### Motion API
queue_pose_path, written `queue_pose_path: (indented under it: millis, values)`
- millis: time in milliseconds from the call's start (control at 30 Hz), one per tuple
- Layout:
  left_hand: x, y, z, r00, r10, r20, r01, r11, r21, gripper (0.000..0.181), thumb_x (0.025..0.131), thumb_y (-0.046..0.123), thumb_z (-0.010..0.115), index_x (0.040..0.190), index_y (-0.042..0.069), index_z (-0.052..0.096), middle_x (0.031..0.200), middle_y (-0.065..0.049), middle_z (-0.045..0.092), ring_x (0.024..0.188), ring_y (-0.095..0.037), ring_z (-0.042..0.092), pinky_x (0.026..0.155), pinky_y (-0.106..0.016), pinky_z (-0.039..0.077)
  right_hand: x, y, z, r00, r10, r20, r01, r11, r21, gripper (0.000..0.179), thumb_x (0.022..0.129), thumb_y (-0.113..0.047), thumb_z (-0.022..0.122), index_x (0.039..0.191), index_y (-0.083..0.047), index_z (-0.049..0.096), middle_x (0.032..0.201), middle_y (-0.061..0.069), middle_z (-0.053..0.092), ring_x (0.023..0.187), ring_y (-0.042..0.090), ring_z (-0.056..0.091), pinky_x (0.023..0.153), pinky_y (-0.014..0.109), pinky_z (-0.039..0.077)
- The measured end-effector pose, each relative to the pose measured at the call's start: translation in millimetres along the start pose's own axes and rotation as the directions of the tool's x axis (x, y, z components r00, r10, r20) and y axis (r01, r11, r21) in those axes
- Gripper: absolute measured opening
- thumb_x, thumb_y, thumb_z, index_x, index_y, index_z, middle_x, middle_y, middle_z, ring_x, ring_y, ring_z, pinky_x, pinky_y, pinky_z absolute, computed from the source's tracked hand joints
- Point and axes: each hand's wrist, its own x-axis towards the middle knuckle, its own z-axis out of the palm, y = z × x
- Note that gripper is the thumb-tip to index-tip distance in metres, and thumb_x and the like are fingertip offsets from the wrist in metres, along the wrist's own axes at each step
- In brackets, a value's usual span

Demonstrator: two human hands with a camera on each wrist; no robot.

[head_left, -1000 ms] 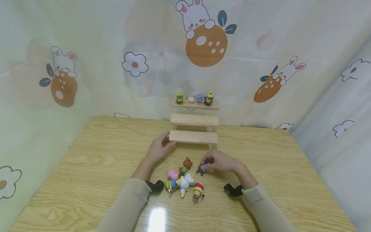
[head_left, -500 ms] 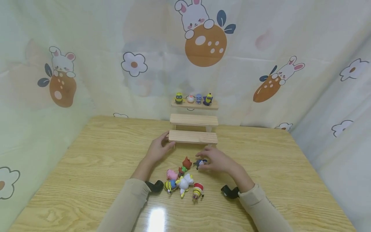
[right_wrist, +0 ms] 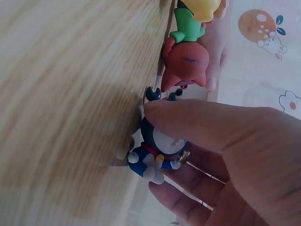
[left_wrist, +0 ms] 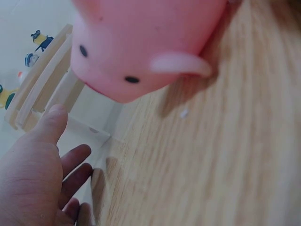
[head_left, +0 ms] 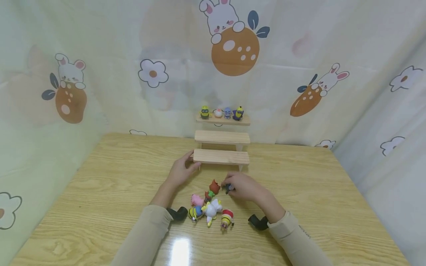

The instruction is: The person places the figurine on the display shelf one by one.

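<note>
My right hand pinches a small blue-and-white toy figurine with a red collar and a yellow bell, low over the table. In the right wrist view the thumb lies across its front and the fingers are behind. My left hand is at the left end of the lowest step of a wooden three-tier stand; its fingers look loosely extended in the left wrist view, and whether they touch the step is hard to tell. A red-headed figurine in green lies left of the right hand. A pink pig figurine is near my left wrist.
A white-and-yellow figurine, a yellow-and-blue one and a red-hatted one lie on the table between my forearms. Several figurines stand in a row on the top step. A patterned curtain hangs behind.
My right hand opened around the blue-and-white figurine half a second ago, turning it, and now pinches it again slightly further left. The left hand stays at the stand.
</note>
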Motion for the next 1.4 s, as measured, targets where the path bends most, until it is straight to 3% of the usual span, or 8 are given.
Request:
queue_pose_path:
  millis: [133,300,600,700,933,1167,1400]
  values:
    - [0.3,0.3,0.1,1.0,0.01,-0.003,-0.01,1.0,-0.004,0.07,0.081,0.05,0.059,0.138,0.016,0.036,0.113,-0.004,0.063,0.117,-0.023,0.051,0.104,-0.044,0.034,0.8,2,1,0.996,0.092,-0.005,-0.091,0.995,0.037,0.027,0.078,-0.014,0.067,0.105,-0.015,0.066,0.103,-0.003,0.061,0.089,0.01,0.058,0.076,0.027,0.049]
    - [0.3,0.3,-0.2,1.0,0.013,0.005,-0.013,1.0,0.004,0.071,0.081,0.052,0.058,0.138,0.017,0.036,0.113,-0.005,0.063,0.117,-0.023,0.051,0.104,-0.044,0.034,1.8,4,0,0.989,0.144,-0.045,-0.137,0.983,0.125,0.028,0.076,-0.014,0.069,0.103,-0.014,0.062,0.098,-0.003,0.062,0.085,0.009,0.057,0.072,0.025,0.049]
    - [-1.9,0.1,-0.8,1.0,0.007,0.006,-0.007,1.0,0.008,0.069,0.082,0.049,0.059,0.138,0.016,0.036,0.113,-0.006,0.063,0.117,-0.024,0.05,0.104,-0.044,0.034,1.7,8,3,0.96,0.271,-0.071,-0.231,0.91,0.344,0.035,0.076,-0.022,0.072,0.1,-0.008,0.051,0.087,0.0,0.058,0.077,0.01,0.056,0.063,0.02,0.048]
    - [-1.8,-0.1,-0.4,1.0,0.011,0.008,-0.011,1.0,0.005,0.07,0.082,0.049,0.059,0.138,0.015,0.036,0.113,-0.007,0.063,0.117,-0.024,0.05,0.103,-0.044,0.034,0.4,10,5,0.954,0.29,-0.073,-0.247,0.902,0.354,0.036,0.076,-0.022,0.073,0.101,-0.008,0.051,0.087,0.001,0.057,0.076,0.011,0.055,0.063,0.023,0.047]
    - [-1.3,0.1,-0.3,1.0,0.014,0.007,-0.014,1.0,0.002,0.071,0.081,0.05,0.058,0.139,0.015,0.036,0.115,-0.007,0.062,0.118,-0.025,0.05,0.104,-0.045,0.033,-2.1,11,5,0.955,0.289,-0.074,-0.253,0.916,0.313,0.032,0.074,-0.023,0.074,0.096,-0.013,0.052,0.085,-0.003,0.056,0.076,0.01,0.052,0.065,0.024,0.045]
    - [-0.4,-0.5,0.0,1.0,0.017,0.019,-0.017,1.0,0.01,0.071,0.08,0.053,0.057,0.139,0.018,0.035,0.115,-0.006,0.063,0.118,-0.024,0.05,0.104,-0.044,0.034,-10.8,15,-6,0.949,0.307,-0.074,-0.263,0.899,0.35,0.041,0.072,-0.021,0.076,0.105,-0.006,0.055,0.095,0.004,0.061,0.084,0.015,0.059,0.072,0.028,0.051]
    - [-1.0,-0.4,-0.8,1.0,0.017,0.017,-0.017,1.0,0.004,0.071,0.081,0.051,0.057,0.139,0.016,0.035,0.114,-0.006,0.063,0.119,-0.024,0.049,0.104,-0.045,0.033,-14.6,15,-13,0.953,0.296,-0.068,-0.26,0.911,0.32,0.034,0.071,-0.019,0.076,0.098,-0.008,0.058,0.087,0.003,0.061,0.079,0.016,0.061,0.068,0.026,0.051]
